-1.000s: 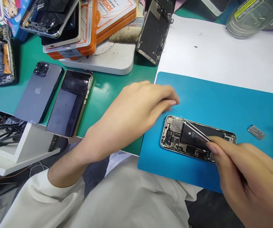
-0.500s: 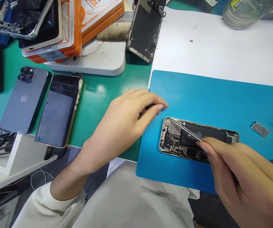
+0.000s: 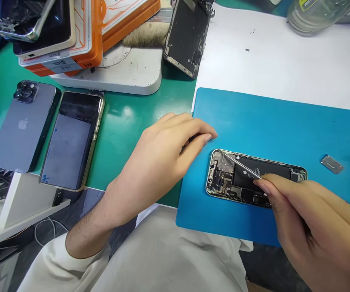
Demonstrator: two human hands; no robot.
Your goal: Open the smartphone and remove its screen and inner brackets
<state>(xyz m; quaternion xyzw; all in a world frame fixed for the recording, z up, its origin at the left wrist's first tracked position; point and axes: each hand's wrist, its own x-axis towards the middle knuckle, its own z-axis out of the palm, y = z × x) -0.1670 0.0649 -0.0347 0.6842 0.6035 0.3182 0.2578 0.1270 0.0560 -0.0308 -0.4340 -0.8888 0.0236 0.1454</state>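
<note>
An opened phone (image 3: 223,180) lies on the blue mat (image 3: 238,223), its black battery (image 3: 272,177) and circuit board exposed. My right hand (image 3: 318,227) grips slim metal tweezers (image 3: 245,167); their tips reach the phone's upper left inner corner. How far the tips are apart is too small to tell. The right fingers cover the phone's lower right edge. Left of the phone, my left hand (image 3: 169,150) rests at the mat's left edge, fingers curled and thumb close to the index fingertip. Nothing shows between them.
On the green table, a grey phone (image 3: 24,125) and a phone in a clear case (image 3: 71,142) lie at left. Orange boxes (image 3: 92,44), a brush (image 3: 147,34) and a detached screen (image 3: 187,40) stand behind. A small metal plate (image 3: 331,164) lies right; a glass jar (image 3: 310,18) stands far right.
The view has shifted slightly, so the things at left appear further left. Both hands keep their poses, and the tweezer tips stay at the same corner of the phone.
</note>
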